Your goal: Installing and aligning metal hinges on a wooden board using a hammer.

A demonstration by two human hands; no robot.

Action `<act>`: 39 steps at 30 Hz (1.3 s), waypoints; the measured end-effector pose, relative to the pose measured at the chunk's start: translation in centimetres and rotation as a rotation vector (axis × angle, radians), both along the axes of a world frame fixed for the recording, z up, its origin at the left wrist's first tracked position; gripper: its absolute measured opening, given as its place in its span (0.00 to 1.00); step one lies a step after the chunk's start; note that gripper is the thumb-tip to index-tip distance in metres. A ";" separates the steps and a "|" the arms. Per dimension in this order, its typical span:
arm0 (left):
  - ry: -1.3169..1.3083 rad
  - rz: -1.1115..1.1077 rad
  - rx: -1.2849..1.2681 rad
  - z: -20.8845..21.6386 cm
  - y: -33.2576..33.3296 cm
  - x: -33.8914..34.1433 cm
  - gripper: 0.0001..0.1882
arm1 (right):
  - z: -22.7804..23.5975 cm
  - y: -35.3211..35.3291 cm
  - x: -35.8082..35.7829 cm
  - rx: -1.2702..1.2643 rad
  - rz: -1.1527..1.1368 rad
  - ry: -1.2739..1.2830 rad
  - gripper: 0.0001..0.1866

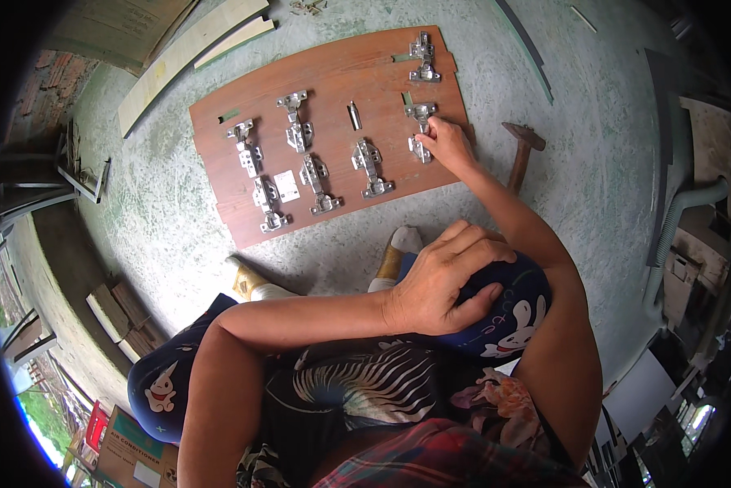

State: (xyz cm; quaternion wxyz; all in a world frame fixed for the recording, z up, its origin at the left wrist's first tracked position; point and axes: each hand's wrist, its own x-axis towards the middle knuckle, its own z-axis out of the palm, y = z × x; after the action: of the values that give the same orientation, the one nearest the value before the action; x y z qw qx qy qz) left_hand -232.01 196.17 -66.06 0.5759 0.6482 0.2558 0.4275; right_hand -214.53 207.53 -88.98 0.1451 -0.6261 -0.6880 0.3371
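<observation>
Eight metal hinges (366, 167) laid out on brown board (219, 122), concrete floor (593, 163) underneath. Right hand (445, 140) pinching far-right hinge (420, 128). Left hand (442, 281) resting, fingers spread, on knee (512, 313). Hammer (521, 150) just beside.

silver cabinet hinge (420, 128) flat on brown board, right side, below top-right hinge, fingertips touching.
</observation>
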 end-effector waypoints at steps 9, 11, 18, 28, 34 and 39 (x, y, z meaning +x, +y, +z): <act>-0.031 -0.009 -0.197 -1.4 0.5 0.0 0.15 | 2.4 0.4 0.1 -0.117 -0.001 -0.210 0.24; 0.093 0.055 -0.289 -3.8 1.2 -0.1 0.13 | 2.6 0.9 0.0 -0.081 -0.033 -0.222 0.25; 0.644 0.268 0.029 -14.7 3.3 -3.3 0.09 | 4.6 2.1 -0.4 0.167 -0.054 0.009 0.16; 0.885 0.292 0.034 -18.1 3.4 -6.3 0.11 | 30.7 0.0 -6.2 0.280 0.467 1.143 0.10; 0.739 0.300 0.057 -18.9 4.8 -5.3 0.09 | 35.1 -2.0 -7.1 0.289 0.837 1.389 0.22; 0.781 0.291 0.016 -18.8 5.5 -5.6 0.10 | 35.6 -4.8 -7.5 0.453 0.569 1.435 0.19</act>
State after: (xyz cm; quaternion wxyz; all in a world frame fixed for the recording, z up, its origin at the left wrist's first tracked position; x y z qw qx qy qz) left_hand -237.64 201.70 -84.81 0.3642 0.7231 0.5407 0.2283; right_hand -222.01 202.71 -53.34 0.5839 -0.0127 -0.6117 0.5336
